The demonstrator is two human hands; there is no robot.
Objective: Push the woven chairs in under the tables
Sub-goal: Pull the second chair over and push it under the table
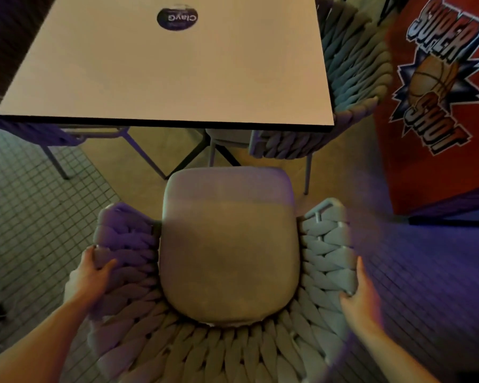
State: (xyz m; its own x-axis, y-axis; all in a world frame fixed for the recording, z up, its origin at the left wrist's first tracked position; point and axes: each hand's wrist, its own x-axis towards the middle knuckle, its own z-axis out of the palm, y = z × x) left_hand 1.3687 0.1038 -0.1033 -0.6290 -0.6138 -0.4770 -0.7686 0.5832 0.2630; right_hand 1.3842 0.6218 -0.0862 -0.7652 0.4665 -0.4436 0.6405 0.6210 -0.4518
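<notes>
The left hand [93, 268] grips the left arm of the woven chair [205, 344], thumb on the inner face and fingers wrapped over the outer edge. The right hand [361, 293] clasps the right arm the same way, its fingers curled around the outside and partly blurred. Between the two hands lies the seat cushion [228, 244]. Ahead of the fingertips, the chair's front edge stands just short of the table [177, 78], not under it. A second woven chair [351, 78] sits beyond the right fingers, tucked against the table's right side.
</notes>
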